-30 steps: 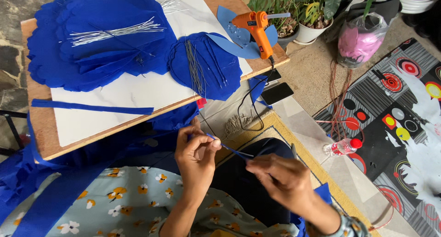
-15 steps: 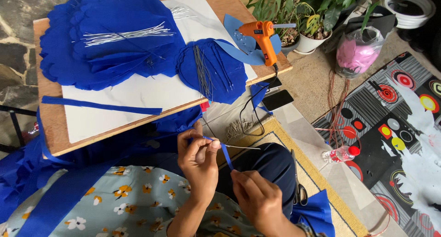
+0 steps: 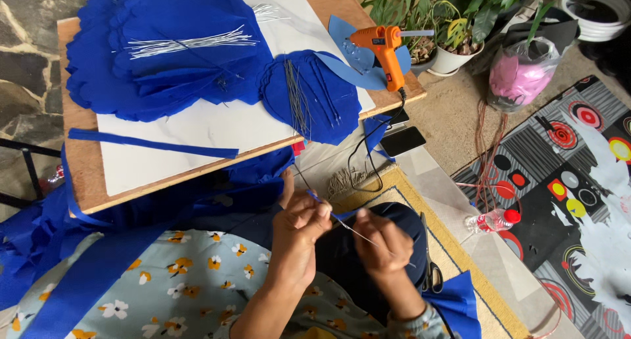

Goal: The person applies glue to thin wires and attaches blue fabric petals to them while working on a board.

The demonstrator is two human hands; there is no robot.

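Two hands at work over the lap, close together: left hand (image 3: 299, 217) pinching a thin wire (image 3: 358, 232) with a narrow blue strip (image 3: 323, 205) at its upper end, right hand (image 3: 384, 244) curled shut around the wire's lower part. Beyond, on the wooden board (image 3: 79, 175): blue petal pieces (image 3: 164, 76), orange glue gun (image 3: 384, 46).

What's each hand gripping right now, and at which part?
Both hands pinch one thin wire wrapped in blue strip: left hand at its upper, wrapped end, right hand lower, on the bare part.
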